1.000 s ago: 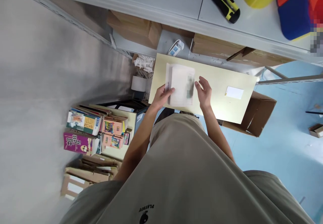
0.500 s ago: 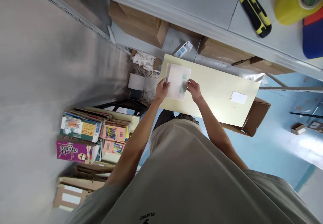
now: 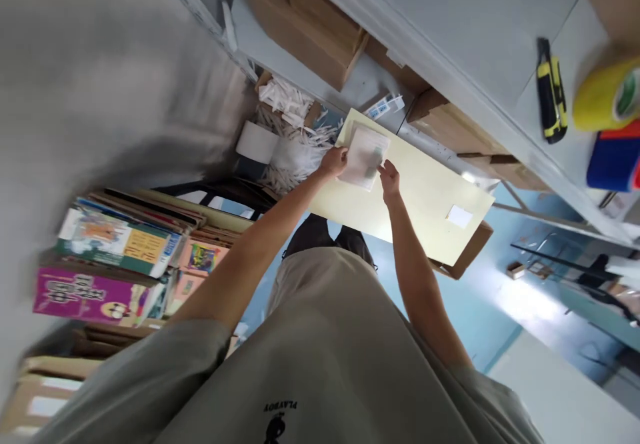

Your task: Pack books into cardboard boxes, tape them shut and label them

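Observation:
A thin, pale booklet point(image 3: 364, 157) with a faint green patch lies over the left part of a cream board point(image 3: 415, 197). Its surface looks milky, perhaps from a clear wrapping; print on it is too blurred to read. At its left edge my left hand point(image 3: 334, 162) is closed, fingers curled on the margin. My right hand point(image 3: 389, 179) pinches the opposite edge beside the green patch, fingertips together. Farther right on the board is a small white label point(image 3: 459, 216).
A shelf above carries a yellow-black utility knife point(image 3: 551, 94) and a yellow tape roll point(image 3: 603, 97). Cardboard boxes point(image 3: 305, 24) and a power strip point(image 3: 384, 107) sit behind the board. Paper strips point(image 3: 287, 101) heap at left, near stacked books point(image 3: 117, 237).
The view has turned and shifted, so the shelf and board slant more steeply. Both hands remain at the booklet's edges; the right hand's fingers now point more upward.

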Tool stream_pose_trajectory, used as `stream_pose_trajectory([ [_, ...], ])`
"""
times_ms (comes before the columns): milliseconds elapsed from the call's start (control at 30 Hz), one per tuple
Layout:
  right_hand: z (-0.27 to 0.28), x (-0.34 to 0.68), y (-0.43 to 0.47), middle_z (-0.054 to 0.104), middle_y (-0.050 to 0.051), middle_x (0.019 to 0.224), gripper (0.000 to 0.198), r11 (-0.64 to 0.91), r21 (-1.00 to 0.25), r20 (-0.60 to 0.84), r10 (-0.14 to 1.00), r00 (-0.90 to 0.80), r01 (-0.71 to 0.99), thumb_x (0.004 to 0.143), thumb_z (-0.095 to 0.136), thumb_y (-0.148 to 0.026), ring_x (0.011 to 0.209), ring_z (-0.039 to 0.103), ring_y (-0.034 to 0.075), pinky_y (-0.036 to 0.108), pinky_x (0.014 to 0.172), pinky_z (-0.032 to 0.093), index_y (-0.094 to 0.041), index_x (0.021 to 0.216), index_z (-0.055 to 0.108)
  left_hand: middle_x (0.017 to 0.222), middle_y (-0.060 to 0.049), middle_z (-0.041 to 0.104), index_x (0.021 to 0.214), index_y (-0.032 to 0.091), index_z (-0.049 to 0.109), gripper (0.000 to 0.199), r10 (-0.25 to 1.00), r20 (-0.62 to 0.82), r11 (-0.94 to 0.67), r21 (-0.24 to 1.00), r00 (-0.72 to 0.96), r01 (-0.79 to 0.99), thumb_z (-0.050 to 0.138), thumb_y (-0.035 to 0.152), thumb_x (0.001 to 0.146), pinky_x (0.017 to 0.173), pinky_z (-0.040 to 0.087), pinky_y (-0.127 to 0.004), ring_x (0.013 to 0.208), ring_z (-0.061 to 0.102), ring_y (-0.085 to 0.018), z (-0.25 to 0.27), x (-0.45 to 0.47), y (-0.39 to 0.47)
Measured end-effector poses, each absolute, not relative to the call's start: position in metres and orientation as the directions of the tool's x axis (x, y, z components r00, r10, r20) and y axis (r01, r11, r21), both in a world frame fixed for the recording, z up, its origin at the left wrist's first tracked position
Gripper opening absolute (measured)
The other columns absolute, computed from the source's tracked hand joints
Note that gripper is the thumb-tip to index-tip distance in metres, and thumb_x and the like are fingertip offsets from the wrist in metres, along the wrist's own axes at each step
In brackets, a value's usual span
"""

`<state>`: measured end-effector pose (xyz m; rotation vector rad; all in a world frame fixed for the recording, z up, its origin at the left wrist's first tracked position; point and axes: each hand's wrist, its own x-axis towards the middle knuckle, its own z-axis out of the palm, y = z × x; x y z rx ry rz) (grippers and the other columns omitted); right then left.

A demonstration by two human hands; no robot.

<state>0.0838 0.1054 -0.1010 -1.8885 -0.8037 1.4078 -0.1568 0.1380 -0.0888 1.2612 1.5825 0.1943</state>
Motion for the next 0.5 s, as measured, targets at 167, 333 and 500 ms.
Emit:
stream_pose_trajectory([
  [167,-0.079,0.072,0.103,0.081,0.017,0.15,0.055,-0.564,-0.772,-0.511,0.825,0.243,0.292,0.074,0.084,-0.067,0.155,0.069,0.03,0.057,0.133,0.057,-0.028,0.113,0.077,0.139,-0.019,0.086,0.123,0.015,0.087,0.028,0.785,-0.612,0.476,0.693,0.093,0.543,0.071,0.011,0.099,0.114,0.058,-0.036,0.131,0.077,-0.035,-0.087,-0.172,0.139],
  [333,-0.062,0.055,0.112,0.086,0.011,0.144,0.045,-0.569,-0.736,-0.542,0.82,0.185,0.367,0.077,0.082,-0.058,0.145,0.076,0.026,0.056,0.132,0.059,-0.029,0.111,0.079,0.128,-0.023,0.088,0.118,0.012,0.086,0.023,0.751,-0.661,0.564,0.641,0.0,0.52,0.075,0.013,0.098,0.114,0.06,-0.041,0.133,0.079,-0.039,-0.074,-0.173,0.129],
  [500,-0.055,0.057,0.108,0.087,0.012,0.13,0.049,-0.408,-0.773,-0.483,0.875,-0.033,0.485,0.077,0.073,-0.069,0.136,0.079,0.028,0.056,0.119,0.066,-0.03,0.106,0.076,0.122,-0.025,0.089,0.115,0.012,0.089,0.028,0.765,-0.639,0.611,0.684,-0.077,0.397,0.08,0.011,0.089,0.115,0.064,-0.054,0.129,0.081,-0.044,-0.064,-0.165,0.108],
])
